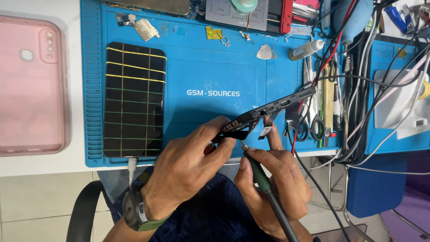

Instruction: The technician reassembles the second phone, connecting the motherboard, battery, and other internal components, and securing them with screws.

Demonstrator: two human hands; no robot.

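My left hand (190, 168) grips the near end of a dark phone body (277, 105), holding it edge-up over the blue work mat (210, 67) so its bottom edge with the ports faces me. A thin flex strip (265, 131) hangs from the phone. My right hand (277, 181) holds a green-handled corded tool (255, 172) like a pen, its metal tip just under the phone's near end. I wear a watch on the left wrist.
A phone screen (134, 99) wrapped in several rubber bands lies on the mat's left. A pink phone case (31, 85) sits on the white table. Scissors, tweezers, tangled cables (358, 80), a small bottle (307, 49) and small parts crowd the right and far side.
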